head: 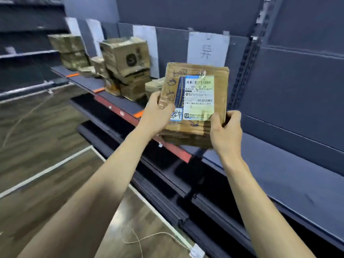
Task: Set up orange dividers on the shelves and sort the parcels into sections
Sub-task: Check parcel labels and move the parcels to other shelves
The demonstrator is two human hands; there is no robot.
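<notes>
From the head camera the job looks partly done: several orange dividers (138, 114) already sit along the front edge of the dark metal shelf (290, 175), and worn cardboard parcels (128, 58) are stacked in the far sections, while the near stretch stays bare. One parcel (197, 101), a flat, creased brown box with a glossy printed label, is held above the shelf, the left hand (158, 112) gripping its left edge and the right hand (226, 131) curled round its lower right corner.

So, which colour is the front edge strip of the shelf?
Red strip, with orange dividers on it, in the head view.
</notes>
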